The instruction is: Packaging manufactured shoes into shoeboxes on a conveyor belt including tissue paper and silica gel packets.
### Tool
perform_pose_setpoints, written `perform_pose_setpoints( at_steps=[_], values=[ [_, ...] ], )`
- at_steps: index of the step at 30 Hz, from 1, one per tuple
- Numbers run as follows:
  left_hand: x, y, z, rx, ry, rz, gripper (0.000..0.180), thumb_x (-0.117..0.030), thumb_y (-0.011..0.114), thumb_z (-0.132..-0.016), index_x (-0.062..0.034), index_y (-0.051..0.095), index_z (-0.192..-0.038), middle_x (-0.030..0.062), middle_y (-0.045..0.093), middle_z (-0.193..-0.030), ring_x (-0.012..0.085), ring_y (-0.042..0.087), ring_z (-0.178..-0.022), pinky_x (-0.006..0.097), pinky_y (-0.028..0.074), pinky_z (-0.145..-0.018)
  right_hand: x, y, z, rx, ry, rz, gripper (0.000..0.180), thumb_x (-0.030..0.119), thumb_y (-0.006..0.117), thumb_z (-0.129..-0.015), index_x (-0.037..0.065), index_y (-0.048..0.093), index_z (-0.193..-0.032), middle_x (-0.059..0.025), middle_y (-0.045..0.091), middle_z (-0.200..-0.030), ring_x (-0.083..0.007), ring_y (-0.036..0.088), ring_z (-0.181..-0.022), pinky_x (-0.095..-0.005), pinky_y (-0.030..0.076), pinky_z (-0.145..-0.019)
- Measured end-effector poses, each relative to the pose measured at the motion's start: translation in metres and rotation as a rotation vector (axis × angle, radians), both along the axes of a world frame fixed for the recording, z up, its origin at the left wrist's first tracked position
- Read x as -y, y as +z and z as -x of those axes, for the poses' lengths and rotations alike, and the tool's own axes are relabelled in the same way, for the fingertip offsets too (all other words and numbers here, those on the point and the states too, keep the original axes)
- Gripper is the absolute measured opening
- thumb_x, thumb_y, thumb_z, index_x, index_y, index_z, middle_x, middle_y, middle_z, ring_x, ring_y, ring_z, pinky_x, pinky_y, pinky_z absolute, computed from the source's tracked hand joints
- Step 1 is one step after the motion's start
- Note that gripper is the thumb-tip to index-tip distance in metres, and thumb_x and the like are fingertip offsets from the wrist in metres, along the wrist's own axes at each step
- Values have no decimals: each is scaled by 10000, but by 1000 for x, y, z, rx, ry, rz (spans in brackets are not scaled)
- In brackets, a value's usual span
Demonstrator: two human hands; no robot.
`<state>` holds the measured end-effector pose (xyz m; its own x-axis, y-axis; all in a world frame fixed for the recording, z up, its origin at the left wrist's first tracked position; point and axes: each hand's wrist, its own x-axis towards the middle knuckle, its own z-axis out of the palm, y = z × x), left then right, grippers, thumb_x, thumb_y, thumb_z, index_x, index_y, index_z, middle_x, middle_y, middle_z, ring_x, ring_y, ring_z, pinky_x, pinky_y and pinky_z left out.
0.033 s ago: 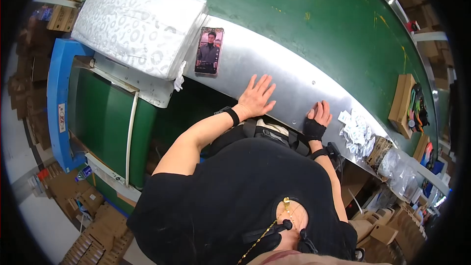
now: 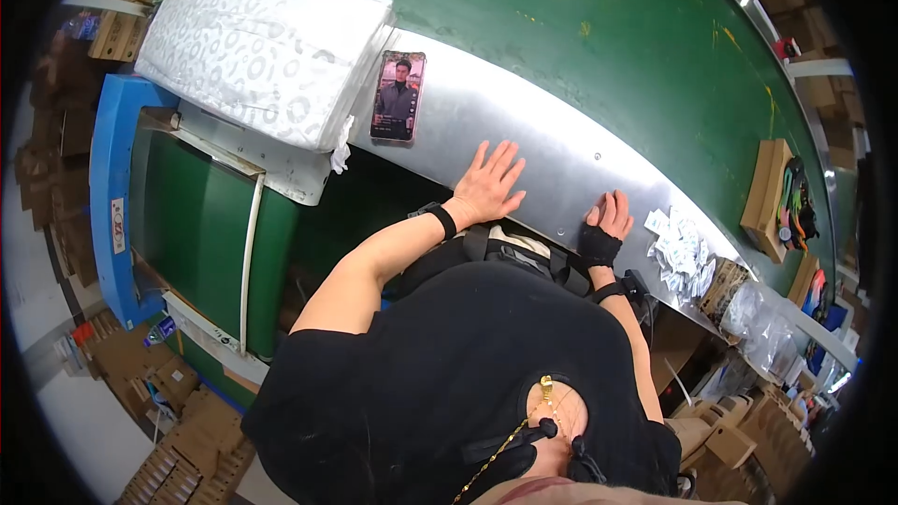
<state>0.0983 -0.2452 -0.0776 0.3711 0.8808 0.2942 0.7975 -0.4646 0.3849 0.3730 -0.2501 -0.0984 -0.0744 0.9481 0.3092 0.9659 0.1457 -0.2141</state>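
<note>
Left hand (image 2: 484, 194) spread, right hand (image 2: 609, 224) (black-gloved) loosely curled, both on the metal surface (image 2: 558, 166) near its closest edge; phone (image 2: 398, 98) toward its left end.

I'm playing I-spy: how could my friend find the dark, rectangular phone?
Find the long, silver metal ledge beside the flat green surface. On it, just right of the white, ring-patterned pile, lies the phone. Unlike its neighbours, it has a glowing picture screen.

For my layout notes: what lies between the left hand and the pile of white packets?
In the head view, the right hand, wearing a black fingerless glove, lies between them, with bare metal strip either side.
</note>
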Motion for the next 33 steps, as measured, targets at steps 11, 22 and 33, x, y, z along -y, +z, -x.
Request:
perform_pose_setpoints(
  at_steps=[11,22,33],
  values=[
    [-2,0,-2,-16,-9,17,520,-349,567,-775,-7,491,-1159,231,375,-1288,339,338,-1222,529,207,-1006,-2,-2,-3,-1,2,-21,380,169,545,-746,66,519,-1111,-130,439,-1259,-274,385,-1199,-434,275,-959],
    [-2,-1,0,-17,-5,19,528,-342,574,-768,1,488,-1159,234,373,-1289,345,334,-1224,541,209,-1002,-1,-1,-1,-2,1,3,379,158,549,-745,65,522,-1112,-130,436,-1265,-273,381,-1204,-437,276,-962],
    [-3,-3,-7,-25,-14,17,518,-355,552,-776,-2,501,-1152,226,387,-1278,339,333,-1225,541,209,-1001,-2,2,-5,23,-24,-37,374,145,562,-722,57,531,-1084,-127,456,-1231,-273,405,-1179,-436,309,-927]
  ],
)
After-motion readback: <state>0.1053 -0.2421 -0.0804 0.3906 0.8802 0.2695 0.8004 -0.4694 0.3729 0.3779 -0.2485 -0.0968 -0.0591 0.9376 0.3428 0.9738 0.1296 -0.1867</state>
